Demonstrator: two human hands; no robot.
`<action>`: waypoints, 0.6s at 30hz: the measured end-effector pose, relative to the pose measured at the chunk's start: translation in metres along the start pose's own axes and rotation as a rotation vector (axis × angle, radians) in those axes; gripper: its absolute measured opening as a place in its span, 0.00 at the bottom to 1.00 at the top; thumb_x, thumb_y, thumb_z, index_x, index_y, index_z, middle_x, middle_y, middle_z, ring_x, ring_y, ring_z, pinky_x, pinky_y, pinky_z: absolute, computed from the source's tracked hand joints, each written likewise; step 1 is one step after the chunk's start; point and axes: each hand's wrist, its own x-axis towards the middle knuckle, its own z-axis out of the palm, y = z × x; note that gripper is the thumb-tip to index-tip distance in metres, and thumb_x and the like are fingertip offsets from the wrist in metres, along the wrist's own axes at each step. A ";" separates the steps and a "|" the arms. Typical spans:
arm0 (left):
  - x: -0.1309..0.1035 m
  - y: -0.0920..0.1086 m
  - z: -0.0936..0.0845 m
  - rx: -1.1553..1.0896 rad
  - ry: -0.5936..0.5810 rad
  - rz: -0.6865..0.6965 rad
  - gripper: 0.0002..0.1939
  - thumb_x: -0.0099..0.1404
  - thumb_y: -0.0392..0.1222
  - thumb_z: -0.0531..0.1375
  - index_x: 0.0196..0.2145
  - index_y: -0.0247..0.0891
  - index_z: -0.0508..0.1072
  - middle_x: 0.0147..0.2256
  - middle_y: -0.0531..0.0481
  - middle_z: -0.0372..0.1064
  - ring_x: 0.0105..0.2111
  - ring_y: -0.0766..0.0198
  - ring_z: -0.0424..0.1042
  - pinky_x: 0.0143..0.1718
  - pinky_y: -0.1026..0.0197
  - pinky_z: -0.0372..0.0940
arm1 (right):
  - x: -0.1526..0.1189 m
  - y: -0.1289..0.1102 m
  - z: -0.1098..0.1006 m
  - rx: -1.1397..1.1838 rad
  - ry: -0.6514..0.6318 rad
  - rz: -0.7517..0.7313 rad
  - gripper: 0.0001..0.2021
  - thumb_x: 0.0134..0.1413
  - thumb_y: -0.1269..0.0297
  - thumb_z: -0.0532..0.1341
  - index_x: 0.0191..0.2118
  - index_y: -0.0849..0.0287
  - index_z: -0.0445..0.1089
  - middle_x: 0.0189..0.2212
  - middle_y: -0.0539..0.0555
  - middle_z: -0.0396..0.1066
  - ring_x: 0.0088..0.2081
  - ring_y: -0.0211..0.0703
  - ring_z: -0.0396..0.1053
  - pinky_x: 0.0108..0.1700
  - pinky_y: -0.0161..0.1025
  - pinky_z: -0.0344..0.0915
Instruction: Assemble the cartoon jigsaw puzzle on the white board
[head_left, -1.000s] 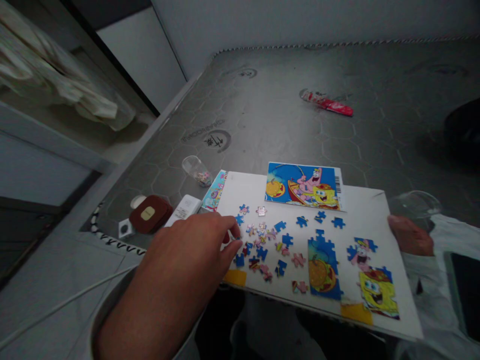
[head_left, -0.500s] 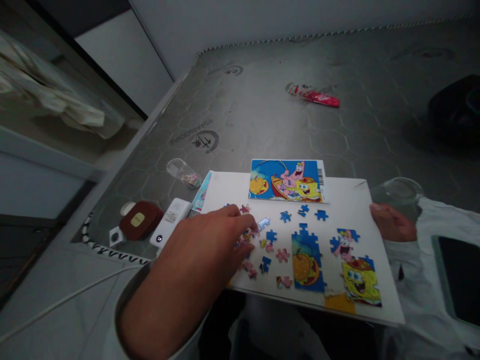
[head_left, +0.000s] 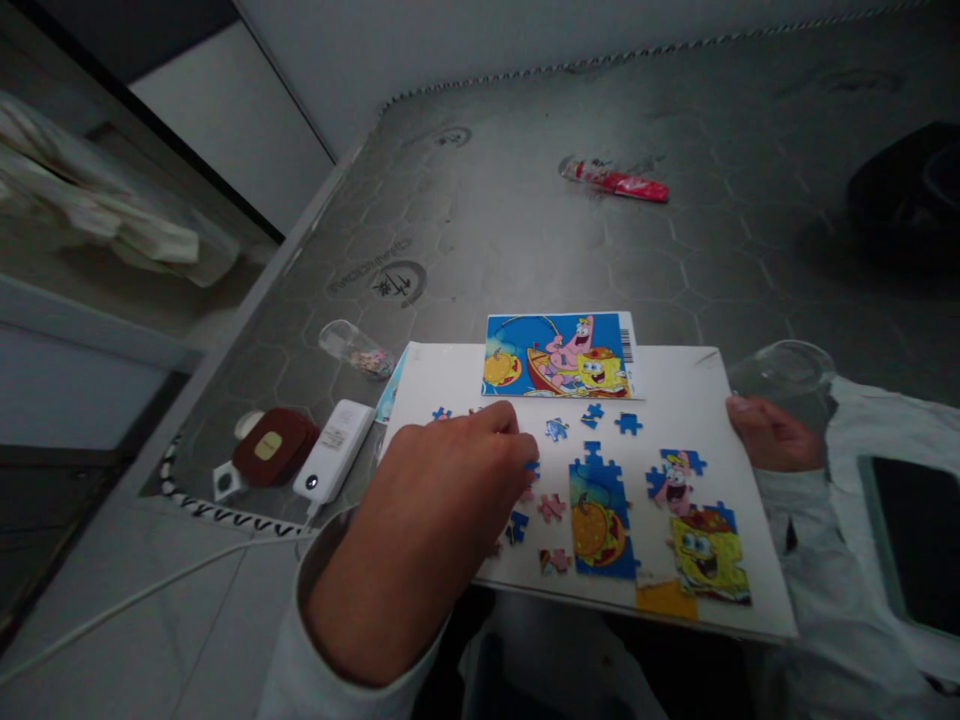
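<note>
A white board (head_left: 679,405) carries jigsaw pieces and lies tilted toward me. My left hand (head_left: 465,480) is over the loose pieces on its left side, fingers curled down; the fingertips and anything in them are hidden behind the hand. Gripping the board's right edge is my right hand (head_left: 776,432). Beside the left hand lie several loose puzzle pieces, including a pink one (head_left: 553,508) and a blue one (head_left: 628,424). A joined burger section (head_left: 600,525) stands mid-board, with a joined yellow-and-pink character section (head_left: 709,555) to its right. A picture card (head_left: 559,357) rests along the top edge.
A clear cup with small pieces (head_left: 356,350) lies left of the board, near a white power bank (head_left: 335,450) with a cable and a brown case (head_left: 274,447). Another clear cup (head_left: 795,365) and a phone (head_left: 915,540) are at right. A red wrapper (head_left: 622,184) lies farther back.
My left hand has moved slightly right over the loose pieces, its fingers now curled closer together. The right hand keeps its hold on the board. The whole view has shifted slightly.
</note>
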 end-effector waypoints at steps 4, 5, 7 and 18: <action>0.003 0.002 0.004 0.003 0.000 -0.020 0.07 0.65 0.46 0.65 0.41 0.54 0.80 0.42 0.59 0.78 0.28 0.59 0.75 0.23 0.59 0.44 | -0.002 -0.003 0.001 0.007 0.010 0.010 0.20 0.41 0.51 0.70 0.18 0.55 0.62 0.14 0.42 0.56 0.18 0.31 0.51 0.19 0.34 0.48; 0.004 0.003 0.004 -0.002 -0.012 -0.034 0.06 0.65 0.45 0.65 0.41 0.53 0.79 0.42 0.59 0.78 0.29 0.59 0.75 0.23 0.59 0.45 | -0.003 -0.004 0.001 0.012 0.013 0.013 0.20 0.41 0.51 0.70 0.18 0.55 0.62 0.14 0.42 0.56 0.18 0.31 0.51 0.19 0.34 0.47; 0.006 0.004 0.004 -0.008 -0.041 -0.051 0.05 0.65 0.45 0.65 0.40 0.51 0.79 0.41 0.58 0.78 0.30 0.57 0.76 0.24 0.58 0.47 | -0.004 -0.006 0.002 0.014 0.023 0.021 0.19 0.42 0.51 0.70 0.18 0.55 0.62 0.14 0.42 0.56 0.18 0.31 0.51 0.20 0.34 0.47; 0.014 0.011 0.004 -0.023 -0.152 -0.109 0.04 0.64 0.45 0.65 0.38 0.50 0.78 0.41 0.56 0.77 0.35 0.51 0.78 0.27 0.56 0.59 | -0.005 -0.007 0.002 -0.024 0.019 0.036 0.17 0.43 0.53 0.67 0.18 0.56 0.62 0.15 0.42 0.55 0.19 0.30 0.51 0.21 0.34 0.47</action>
